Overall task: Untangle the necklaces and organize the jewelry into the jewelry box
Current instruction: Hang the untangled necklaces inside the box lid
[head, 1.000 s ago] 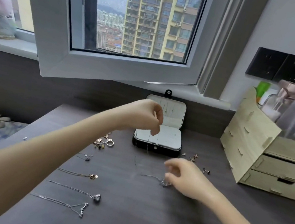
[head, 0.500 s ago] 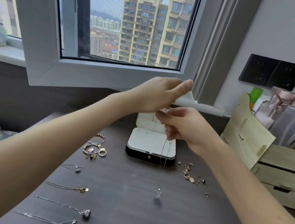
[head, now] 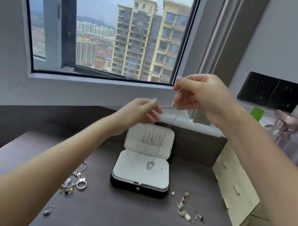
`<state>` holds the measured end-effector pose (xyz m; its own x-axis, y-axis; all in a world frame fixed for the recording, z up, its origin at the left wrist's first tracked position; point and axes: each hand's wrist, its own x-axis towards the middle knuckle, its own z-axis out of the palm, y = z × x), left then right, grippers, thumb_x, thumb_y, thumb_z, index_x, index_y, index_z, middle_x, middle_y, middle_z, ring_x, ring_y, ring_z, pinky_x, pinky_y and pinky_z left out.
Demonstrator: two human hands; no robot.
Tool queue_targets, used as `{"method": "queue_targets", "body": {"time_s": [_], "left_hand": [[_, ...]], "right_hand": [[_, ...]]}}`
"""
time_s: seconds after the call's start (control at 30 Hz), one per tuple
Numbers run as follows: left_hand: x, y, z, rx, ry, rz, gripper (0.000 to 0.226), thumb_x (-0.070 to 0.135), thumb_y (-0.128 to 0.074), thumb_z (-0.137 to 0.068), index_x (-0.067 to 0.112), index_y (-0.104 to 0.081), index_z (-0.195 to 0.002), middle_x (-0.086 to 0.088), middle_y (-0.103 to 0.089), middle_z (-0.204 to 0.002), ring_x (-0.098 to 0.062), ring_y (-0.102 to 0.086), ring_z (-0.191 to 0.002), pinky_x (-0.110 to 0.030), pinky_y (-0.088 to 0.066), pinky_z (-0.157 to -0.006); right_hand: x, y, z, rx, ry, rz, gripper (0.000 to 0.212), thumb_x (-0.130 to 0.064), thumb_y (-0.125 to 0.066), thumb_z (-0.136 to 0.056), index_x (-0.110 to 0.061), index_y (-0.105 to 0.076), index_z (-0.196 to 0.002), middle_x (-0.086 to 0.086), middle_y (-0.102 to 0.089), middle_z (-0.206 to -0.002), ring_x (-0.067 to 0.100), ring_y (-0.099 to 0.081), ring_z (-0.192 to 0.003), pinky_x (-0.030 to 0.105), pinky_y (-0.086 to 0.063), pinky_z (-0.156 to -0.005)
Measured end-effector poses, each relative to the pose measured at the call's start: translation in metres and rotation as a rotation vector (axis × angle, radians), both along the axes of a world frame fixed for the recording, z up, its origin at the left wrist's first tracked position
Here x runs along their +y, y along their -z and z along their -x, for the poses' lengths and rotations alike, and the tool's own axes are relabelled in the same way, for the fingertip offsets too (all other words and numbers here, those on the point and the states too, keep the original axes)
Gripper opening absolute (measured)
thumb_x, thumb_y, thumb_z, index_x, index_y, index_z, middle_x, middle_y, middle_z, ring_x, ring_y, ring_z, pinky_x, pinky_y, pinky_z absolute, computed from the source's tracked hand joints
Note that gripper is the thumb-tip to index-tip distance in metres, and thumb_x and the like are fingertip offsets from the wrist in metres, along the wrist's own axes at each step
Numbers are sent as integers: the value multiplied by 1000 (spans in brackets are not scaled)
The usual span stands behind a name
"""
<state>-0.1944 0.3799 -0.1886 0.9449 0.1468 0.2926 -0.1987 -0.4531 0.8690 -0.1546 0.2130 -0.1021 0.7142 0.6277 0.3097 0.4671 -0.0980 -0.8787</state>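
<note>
Head view: hair-thin silver necklace (head: 176, 116), small pendant (head: 150, 165)

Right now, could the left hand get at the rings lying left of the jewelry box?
Probably yes. The left hand hovers above the jewelry box, apparently holding nothing, and the rings lie uncovered on the desk beside it; only the right hand holds the necklace.

Right hand (head: 200, 95) pinching high, left hand (head: 140, 111) loose, lower
</note>
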Motion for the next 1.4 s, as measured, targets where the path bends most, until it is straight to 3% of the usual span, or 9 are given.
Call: {"method": "queue_targets", "body": {"time_s": [0.1, 0.2, 0.33, 0.53, 0.67, 0.87, 1.13, 1.27, 1.4], "left_hand": [[5, 42, -28, 98, -57, -210, 19, 9, -49, -93, 12, -67, -100, -4, -69, -100, -13, -62, -89, -23, -46, -80], [-1, 76, -47, 158, -102, -432, 42, -6, -41, -82, 12, -66, -111, 2, -64, -111, -11, -57, -103, -15, -38, -85], [-13, 105, -70, 45, -165, -638, 47, -6, -42, -80, 12, -63, -118, -2, -64, -118, -21, -51, -113, -22, -35, -88], [-20, 132, -87, -128, -312, -885, 17, 13, -49, -62, 15, -66, -67, -1, -63, -63, -26, -56, -62, -26, -40, -59], [-24, 143, -89, -194, -359, -860, 4, 14, -56, -56, 16, -57, -60, 0, -57, -59, -23, -51, -58, -29, -43, -57], [-24, 148, -91, -241, -373, -782, 4, 11, -53, -61, 13, -55, -63, -2, -56, -62, -25, -49, -61, -29, -26, -63], [-26, 147, -89, -309, -356, -710, 16, 19, -39, -69, 12, -54, -65, -3, -57, -61, -25, -48, -61, -31, -29, -64], [-24, 147, -91, -308, -379, -690, 13, 18, -44, -68, 13, -56, -65, -2, -59, -60, -24, -49, -58, -31, -30, -65], [-21, 148, -94, -340, -415, -681, 21, 20, -42, -75, 12, -59, -66, -2, -61, -61, -25, -51, -57, -32, -31, -65]], "right_hand": [[8, -7, -25, 17, 36, -47, 21, -21, -58, -93, -6, -65, -79, 4, -65, -59, 18, -66, -59, 32, -59, -66], [18, -10, -49, 21, 80, -69, 20, -20, -58, -93, -7, -64, -79, 2, -64, -58, 17, -65, -58, 33, -59, -68], [28, -14, -77, 22, 137, -105, 22, -18, -56, -93, -8, -63, -74, 2, -61, -55, 17, -62, -54, 33, -58, -66], [39, -9, -108, 52, 196, -145, 21, -17, -56, -93, -7, -63, -76, 3, -62, -55, 19, -63, -55, 34, -59, -66], [40, 6, -120, 52, 222, -133, 19, -14, -55, -93, -5, -63, -78, 5, -63, -57, 19, -63, -56, 34, -59, -66], [34, 43, -128, 76, 219, -49, 20, -16, -54, -95, -1, -63, -85, 7, -63, -62, 19, -65, -58, 29, -59, -60], [26, 86, -124, 35, 180, 119, 23, -16, -53, -96, -6, -63, -78, 6, -63, -61, 14, -63, -56, 26, -55, -59], [24, 109, -120, -131, 210, 280, 23, -16, -53, -93, -2, -66, -80, 5, -68, -66, 13, -65, -63, 30, -53, -67], [22, 123, -117, -344, 275, 477, 24, -25, -55, -89, -13, -70, -75, -3, -71, -73, 14, -65, -78, 32, -50, -77]]}}
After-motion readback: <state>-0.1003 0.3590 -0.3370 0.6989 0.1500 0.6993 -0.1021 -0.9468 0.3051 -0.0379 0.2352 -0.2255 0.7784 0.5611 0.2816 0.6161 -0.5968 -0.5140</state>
